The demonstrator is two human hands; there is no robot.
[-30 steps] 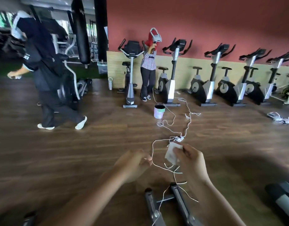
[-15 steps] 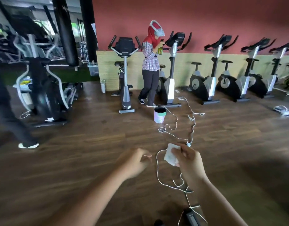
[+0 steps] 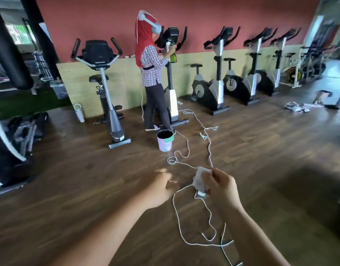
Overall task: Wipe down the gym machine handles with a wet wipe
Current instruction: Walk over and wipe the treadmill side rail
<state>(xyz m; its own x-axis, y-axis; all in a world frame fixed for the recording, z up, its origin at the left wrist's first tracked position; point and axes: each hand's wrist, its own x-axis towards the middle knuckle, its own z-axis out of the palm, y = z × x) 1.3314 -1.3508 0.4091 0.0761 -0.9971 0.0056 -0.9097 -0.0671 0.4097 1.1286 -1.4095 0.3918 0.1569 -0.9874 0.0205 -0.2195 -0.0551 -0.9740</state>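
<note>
My right hand [image 3: 220,186] pinches a folded white wet wipe [image 3: 200,179] between thumb and fingers, out in front of me above the wooden floor. My left hand [image 3: 160,186] hangs beside it, blurred, fingers loosely curled, holding nothing. A row of exercise bikes with black handles stands along the red wall: the nearest one [image 3: 103,81] at centre left, another [image 3: 213,77] to the right. The handles are well beyond reach of both hands.
A person in a red head covering and checked shirt [image 3: 151,70] stands at one bike, holding a green bottle [image 3: 173,57]. A small pale bucket [image 3: 164,140] sits on the floor. White cable [image 3: 208,143] trails across the floor. Punch bags [image 3: 9,52] hang at left.
The view has moved forward and turned right; the walking person at left is out of sight. The bikes appear nearer. My right hand keeps the wipe; my left hand has loosened.
</note>
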